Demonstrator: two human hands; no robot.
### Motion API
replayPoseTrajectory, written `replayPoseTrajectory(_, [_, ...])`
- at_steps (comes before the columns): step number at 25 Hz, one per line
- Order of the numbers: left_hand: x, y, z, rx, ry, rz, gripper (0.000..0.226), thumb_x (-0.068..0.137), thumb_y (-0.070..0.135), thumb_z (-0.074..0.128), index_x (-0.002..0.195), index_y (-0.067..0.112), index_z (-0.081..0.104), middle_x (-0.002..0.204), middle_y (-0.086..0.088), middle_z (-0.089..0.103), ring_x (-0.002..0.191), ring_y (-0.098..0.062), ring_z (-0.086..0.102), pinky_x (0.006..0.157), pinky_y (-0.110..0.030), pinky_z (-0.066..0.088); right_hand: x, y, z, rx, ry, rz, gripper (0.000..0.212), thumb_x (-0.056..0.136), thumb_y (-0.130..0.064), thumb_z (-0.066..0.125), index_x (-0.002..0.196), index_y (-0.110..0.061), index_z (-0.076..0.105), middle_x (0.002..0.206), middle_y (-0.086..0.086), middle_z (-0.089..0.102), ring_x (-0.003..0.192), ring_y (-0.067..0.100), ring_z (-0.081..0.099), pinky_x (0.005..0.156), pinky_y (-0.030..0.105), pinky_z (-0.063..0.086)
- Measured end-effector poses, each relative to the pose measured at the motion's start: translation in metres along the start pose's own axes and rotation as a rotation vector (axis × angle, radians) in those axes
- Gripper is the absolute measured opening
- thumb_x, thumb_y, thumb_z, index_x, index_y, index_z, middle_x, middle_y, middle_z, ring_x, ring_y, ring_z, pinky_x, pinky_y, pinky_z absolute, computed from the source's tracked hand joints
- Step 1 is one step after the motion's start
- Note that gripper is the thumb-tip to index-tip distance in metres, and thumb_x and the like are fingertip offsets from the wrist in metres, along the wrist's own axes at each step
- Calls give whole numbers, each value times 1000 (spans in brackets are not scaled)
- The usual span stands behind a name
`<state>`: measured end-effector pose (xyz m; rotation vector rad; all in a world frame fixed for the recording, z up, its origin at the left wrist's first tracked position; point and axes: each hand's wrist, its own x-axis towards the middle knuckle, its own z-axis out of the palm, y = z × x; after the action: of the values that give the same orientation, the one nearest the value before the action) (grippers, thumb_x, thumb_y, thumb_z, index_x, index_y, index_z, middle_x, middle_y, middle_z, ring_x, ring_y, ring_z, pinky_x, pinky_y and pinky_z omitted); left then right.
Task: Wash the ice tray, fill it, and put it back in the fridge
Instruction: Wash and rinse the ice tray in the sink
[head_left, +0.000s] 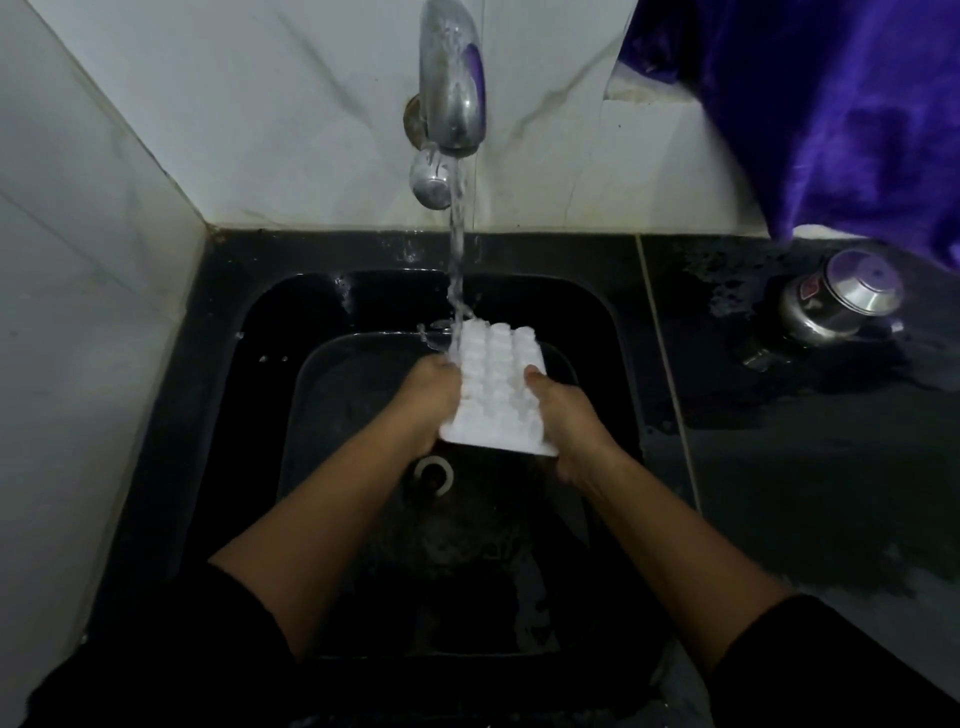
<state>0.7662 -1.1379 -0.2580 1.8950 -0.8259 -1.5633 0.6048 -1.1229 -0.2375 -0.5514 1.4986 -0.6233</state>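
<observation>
- The ice tray (493, 395) is held straight below the tap (452, 93), over the sink (234, 415), apparently with its bumpy underside up.
- The water stream (457, 260) strikes its far left corner.
- The left hand (431, 400) grips the tray's left edge and the right hand (566, 421) its right edge, with the fingers mostly hidden beneath.
- This looks like the rinse; filling has not begun.
- Wet plastic is slippery, and water hitting one corner could twist the tray loose into the clear tub (322, 415) below the tap.
- Spray bouncing off the bumps could wet the table (805, 493) right of the tap, where a steel pot (836, 301) stands.
</observation>
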Motion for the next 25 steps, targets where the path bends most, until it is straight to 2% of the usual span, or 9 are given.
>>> replayPoseTrajectory(2, [-1,-3,5,-38,-11,-17,28,107,8,46,95,9,72,85,-6,77,75,-21,72,64,-30,57,-2,2,-5,-52,-18,-13,42,106,-42,55,123,-6,68,102,6,77,87,21,74,65,29,56])
replayPoseTrajectory(4, [16,-6,-4,-107,97,-36,28,106,9,46,109,5,73,96,-12,76,77,-25,70,65,-31,56,-13,10,-9,-165,-59,-50,40,105,-44,55,115,-8,69,101,6,78,87,22,76,69,30,58])
replayPoseTrajectory(7, [17,-3,-4,-160,148,-52,33,109,14,42,126,6,69,105,-10,73,81,-24,69,65,-31,53,-19,14,-13,-205,-88,-81,37,105,-44,55,110,-10,70,98,4,79,81,19,77,61,25,57])
replayPoseTrajectory(11, [4,-10,15,-177,66,-68,29,111,16,40,100,16,67,91,-9,72,70,-20,65,56,-26,50,-14,5,-14,-178,-64,-90,37,106,-43,54,114,-10,67,100,4,76,78,14,74,53,20,53])
replayPoseTrajectory(15, [17,-1,-17,-388,216,-131,23,108,20,56,91,12,70,95,-12,76,71,-23,69,60,-31,55,-26,20,-23,-313,-228,-126,38,105,-42,56,106,-6,66,92,3,76,73,12,74,60,22,55])
replayPoseTrajectory(17, [15,-2,-33,-391,89,-139,21,105,25,63,98,10,76,96,-11,81,77,-23,76,65,-34,59,-30,17,-38,-365,-293,-140,40,104,-43,56,111,-5,67,98,6,77,82,18,75,68,26,57])
replayPoseTrajectory(19, [12,-4,-46,-319,-94,-99,14,99,18,70,106,10,79,107,-12,81,86,-22,79,71,-35,64,-26,8,-52,-394,-323,-159,39,102,-42,60,112,-6,71,102,8,79,88,26,76,73,32,60])
replayPoseTrajectory(22, [11,-8,-60,-278,-189,0,23,96,4,66,114,9,78,105,-12,82,87,-20,79,71,-30,65,-12,-1,-62,-298,-173,-172,41,93,-44,73,98,-4,74,96,15,78,91,37,75,80,42,59])
replayPoseTrajectory(25, [10,-10,-64,-326,-118,64,26,98,1,61,119,4,76,106,-14,81,96,-28,78,70,-31,64,-1,2,-55,79,38,-109,34,89,-39,79,96,-7,71,103,25,75,103,45,72,93,57,59])
